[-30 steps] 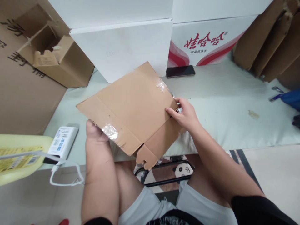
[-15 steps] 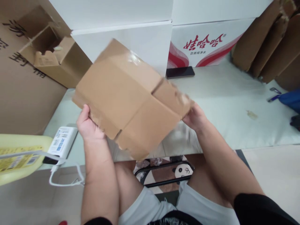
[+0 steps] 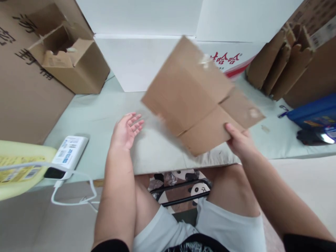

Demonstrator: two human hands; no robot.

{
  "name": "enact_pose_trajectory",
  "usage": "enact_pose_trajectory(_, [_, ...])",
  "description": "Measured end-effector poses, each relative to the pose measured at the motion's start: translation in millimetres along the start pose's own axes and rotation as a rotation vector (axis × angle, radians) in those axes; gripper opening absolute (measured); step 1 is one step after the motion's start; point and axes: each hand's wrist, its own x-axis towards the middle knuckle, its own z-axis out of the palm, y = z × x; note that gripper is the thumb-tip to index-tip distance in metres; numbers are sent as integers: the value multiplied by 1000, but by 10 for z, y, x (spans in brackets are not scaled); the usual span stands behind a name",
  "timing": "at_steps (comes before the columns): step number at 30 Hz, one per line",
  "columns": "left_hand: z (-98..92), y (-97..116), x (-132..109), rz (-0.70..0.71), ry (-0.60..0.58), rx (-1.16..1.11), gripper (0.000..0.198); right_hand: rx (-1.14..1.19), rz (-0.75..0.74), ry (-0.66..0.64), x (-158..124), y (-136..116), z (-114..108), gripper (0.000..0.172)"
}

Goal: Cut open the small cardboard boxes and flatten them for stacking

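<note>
My right hand (image 3: 237, 140) pinches the flat box (image 3: 194, 94) at its near edge, tilting it above the mat (image 3: 105, 112); my left hand (image 3: 126, 129) hovers empty, fingers spread.

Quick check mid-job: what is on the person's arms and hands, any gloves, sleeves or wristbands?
The left hand and right hand are bare, with no gloves, rings or wristbands in view. Both forearms are uncovered. A black short sleeve shows on the left upper arm, and a matching black sleeve on the right, both at the bottom edge.
</note>
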Motion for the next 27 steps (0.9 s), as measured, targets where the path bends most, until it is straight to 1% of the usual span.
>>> enact_pose_trajectory(2, [-2, 37, -43, 16, -3, -8, 22, -27, -83, 223, 39, -98, -416, 42])
enact_pose_trajectory(3, [3, 64, -72, 19, -8, -23, 21, -48, -129, 331, 73, -159, -622, 46])
enact_pose_trajectory(4, [10, 95, -103, 15, -10, -38, 19, -77, -184, 458, 115, -227, -814, 55])
enact_pose_trajectory(5, [19, 125, -134, 7, -8, -48, 17, -130, -204, 536, 162, -297, -985, 61])
enact_pose_trajectory(6, [29, 153, -160, -6, -3, -52, 15, -192, -210, 612, 212, -370, -1127, 64])
enact_pose_trajectory(7, [42, 176, -182, -17, 6, -50, 14, -255, -207, 681, 262, -442, -1237, 63])
enact_pose_trajectory(9, [70, 204, -210, -34, 17, -41, 12, -378, -171, 770, 355, -579, -1352, 51])
enact_pose_trajectory(10, [85, 208, -216, -36, 16, -39, 12, -437, -157, 801, 396, -641, -1362, 42])
enact_pose_trajectory(12, [111, 204, -217, -33, 12, -37, 12, -531, -145, 826, 461, -748, -1308, 25])
enact_pose_trajectory(14, [129, 192, -210, -24, 9, -31, 12, -624, -151, 821, 513, -829, -1197, 18])
enact_pose_trajectory(15, [134, 186, -206, -22, 7, -28, 12, -675, -154, 812, 538, -859, -1135, 17])
enact_pose_trajectory(17, [141, 177, -197, -20, 1, -25, 13, -779, -153, 781, 601, -893, -1022, 22])
enact_pose_trajectory(20, [147, 174, -186, -21, -6, -21, 14, -870, -146, 739, 741, -899, -926, 28])
enact_pose_trajectory(24, [146, 180, -173, -22, -5, -8, 15, -929, -138, 721, 940, -890, -966, 36])
enact_pose_trajectory(27, [130, 189, -166, -16, 1, 1, 14, -1088, -96, 733, 1014, -919, -1061, 44])
